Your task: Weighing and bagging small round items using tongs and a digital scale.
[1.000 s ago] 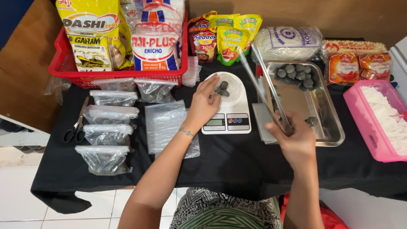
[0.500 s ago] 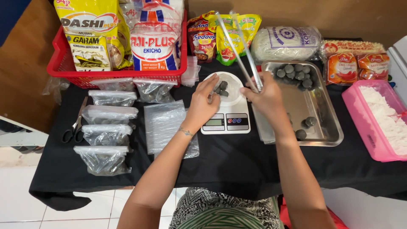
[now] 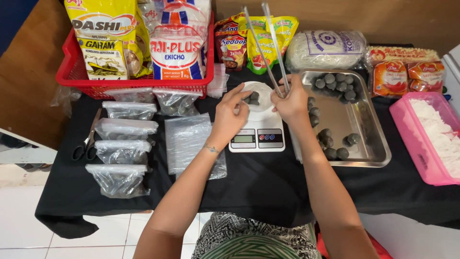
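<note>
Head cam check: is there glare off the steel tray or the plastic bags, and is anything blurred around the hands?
Head view: even, soft light, with only mild sheen on the steel tray and soft highlights on the filled plastic bags. Both the left hand and the right hand are sharp, as are the tongs. The dark balls stay readable; the black cloth swallows shadows.
</note>
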